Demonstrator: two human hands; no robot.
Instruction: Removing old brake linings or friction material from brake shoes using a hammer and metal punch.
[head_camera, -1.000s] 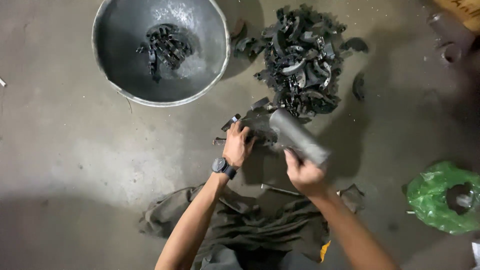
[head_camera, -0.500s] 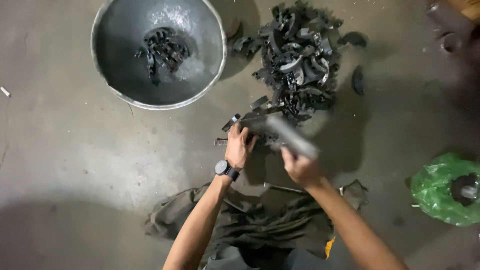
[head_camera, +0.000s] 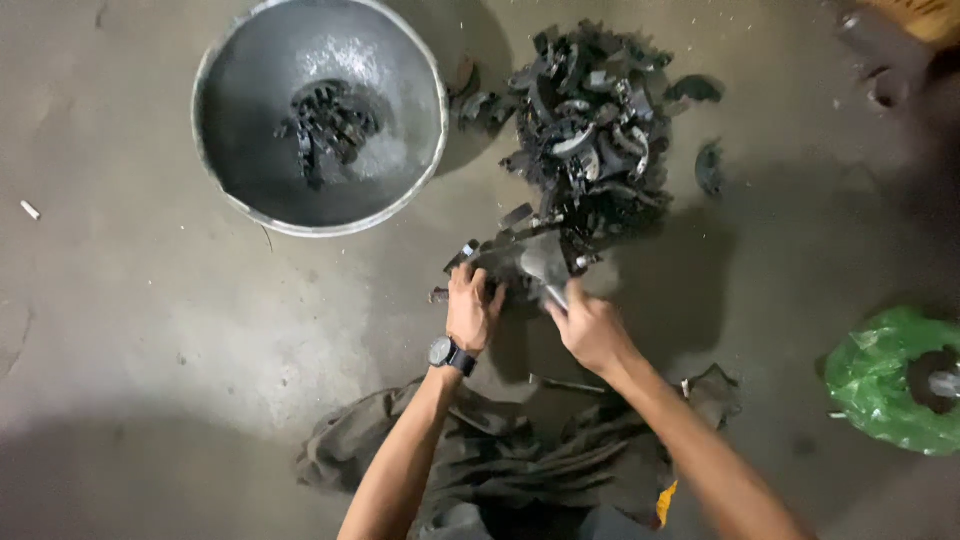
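Observation:
My left hand (head_camera: 472, 308), with a dark watch on the wrist, presses down on a dark metal part (head_camera: 490, 262) lying on the concrete floor. My right hand (head_camera: 590, 328) grips the handle of a grey metal hammer (head_camera: 545, 265), whose head is down on that same part. Just beyond them lies a pile of dark curved metal parts (head_camera: 590, 140). A large round metal bowl (head_camera: 235, 110) at the upper left holds several similar dark pieces (head_camera: 325, 125).
A green plastic bag (head_camera: 890, 375) with something dark in it lies at the right. A dark rag (head_camera: 540, 450) is spread on the floor under my arms. A few loose curved pieces (head_camera: 708, 165) lie beside the pile. A small white scrap (head_camera: 30, 210) sits far left.
The hammer in my right hand has swung from raised and tilted to the right down onto the part under my left hand. My left hand has stayed put.

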